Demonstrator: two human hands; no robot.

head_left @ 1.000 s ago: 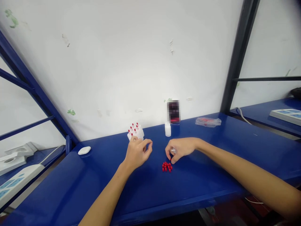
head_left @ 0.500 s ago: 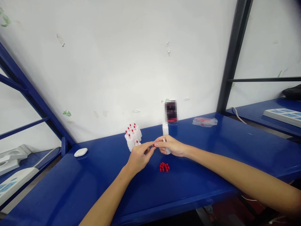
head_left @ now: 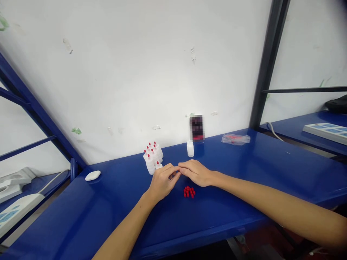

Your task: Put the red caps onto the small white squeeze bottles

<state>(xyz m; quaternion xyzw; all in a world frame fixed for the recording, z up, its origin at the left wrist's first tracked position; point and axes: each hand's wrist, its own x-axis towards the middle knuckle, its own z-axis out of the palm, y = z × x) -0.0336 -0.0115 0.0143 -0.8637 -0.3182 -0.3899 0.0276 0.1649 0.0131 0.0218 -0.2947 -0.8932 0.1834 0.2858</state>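
My left hand [head_left: 162, 180] and my right hand [head_left: 196, 172] meet fingertip to fingertip low over the blue bench [head_left: 244, 187]. Both hands are closed. The right curls over a small white bottle, which its fingers now hide. The left pinches at the same spot, and what it holds is hidden. A little pile of red caps [head_left: 189, 191] lies just in front of the right hand. Behind the left hand stands a cluster of several white bottles with red caps [head_left: 152, 155]. One uncapped white bottle [head_left: 190, 148] stands behind the right hand.
A blurred dark card [head_left: 197, 128] leans on the white wall. A clear plastic bag [head_left: 235, 139] lies at the back right, and a white oval object [head_left: 92, 175] at the left. Power strips sit on the neighbouring benches [head_left: 16, 211] [head_left: 325, 130]. A black post [head_left: 264, 68] rises on the right.
My hands came together from apart. The right hand brought a small white bottle from near the red caps to the left hand's pinch, then both sank towards the bench.
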